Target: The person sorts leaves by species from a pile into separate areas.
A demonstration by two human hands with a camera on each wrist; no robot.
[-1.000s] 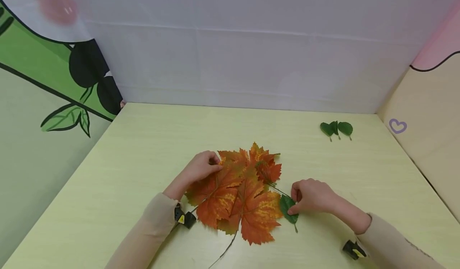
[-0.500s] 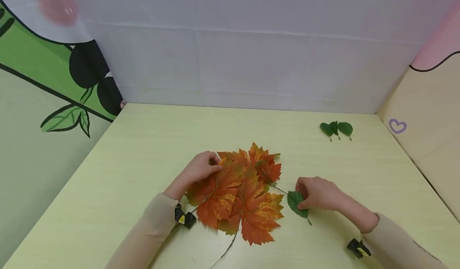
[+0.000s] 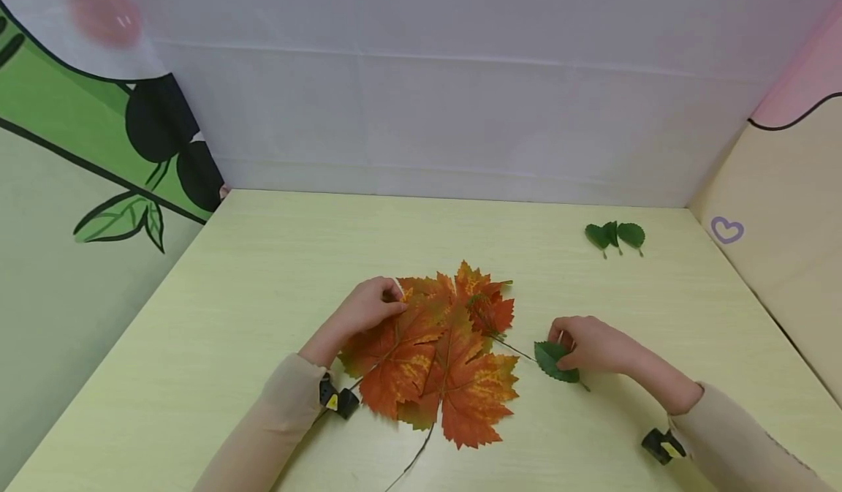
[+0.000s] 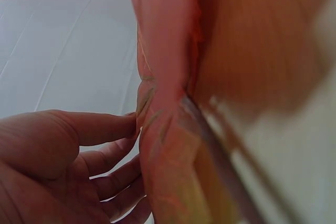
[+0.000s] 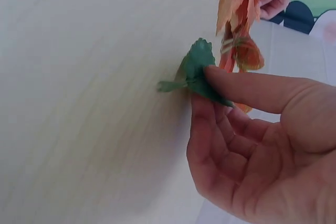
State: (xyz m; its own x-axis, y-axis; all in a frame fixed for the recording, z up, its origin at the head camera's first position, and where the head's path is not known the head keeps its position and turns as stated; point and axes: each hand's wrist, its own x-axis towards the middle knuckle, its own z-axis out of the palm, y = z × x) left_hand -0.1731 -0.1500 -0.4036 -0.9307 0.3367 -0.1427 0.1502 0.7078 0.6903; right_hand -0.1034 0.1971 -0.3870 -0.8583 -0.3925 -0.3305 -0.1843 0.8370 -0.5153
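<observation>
Several orange artificial maple leaves (image 3: 454, 360) lie overlapped at the middle of the table, their thin dark stems pointing outward. My left hand (image 3: 368, 306) pinches the upper left edge of these leaves between thumb and fingers; the left wrist view shows the thumb (image 4: 107, 128) against a leaf. To the right of the cluster, my right hand (image 3: 595, 346) pinches a small green leaf (image 3: 552, 360) with a toothed edge. In the right wrist view the green leaf (image 5: 199, 72) sits between thumb and index finger, folded a little, its short stem pointing left.
More small green leaves (image 3: 615, 236) lie side by side near the back right corner of the pale table (image 3: 296, 229). A whitish sheet (image 3: 427, 112) stands behind the table, with printed panels on both sides.
My right hand has moved right and slightly back, drawing the green leaf away from the maple leaves; the leaf's stem has turned from downward to rightward. My left hand has stayed put.
</observation>
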